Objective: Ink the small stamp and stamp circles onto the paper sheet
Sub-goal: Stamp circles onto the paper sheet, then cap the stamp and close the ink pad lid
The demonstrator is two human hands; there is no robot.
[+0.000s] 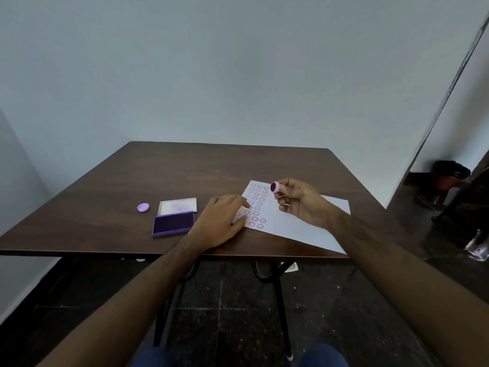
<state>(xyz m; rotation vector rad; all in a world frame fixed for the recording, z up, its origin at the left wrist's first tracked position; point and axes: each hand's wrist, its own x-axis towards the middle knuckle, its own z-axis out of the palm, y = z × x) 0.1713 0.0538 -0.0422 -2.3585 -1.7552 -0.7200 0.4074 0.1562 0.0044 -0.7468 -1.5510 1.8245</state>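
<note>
Stamping under way: several columns of purple circles are already filling the left part of the paper sheet (296, 223).

Seen from the head camera, the right hand (301, 203) is pinching the small stamp (275, 187) just above the sheet, its inked face tilting toward the left, while the left hand (225, 221) is lying flat, fingers together, pinning the sheet's left edge to the table (185, 170). The ink pad (173, 223) is sitting open nearby beside a loose cap (143, 207); most of the sheet is waiting blank.
</note>
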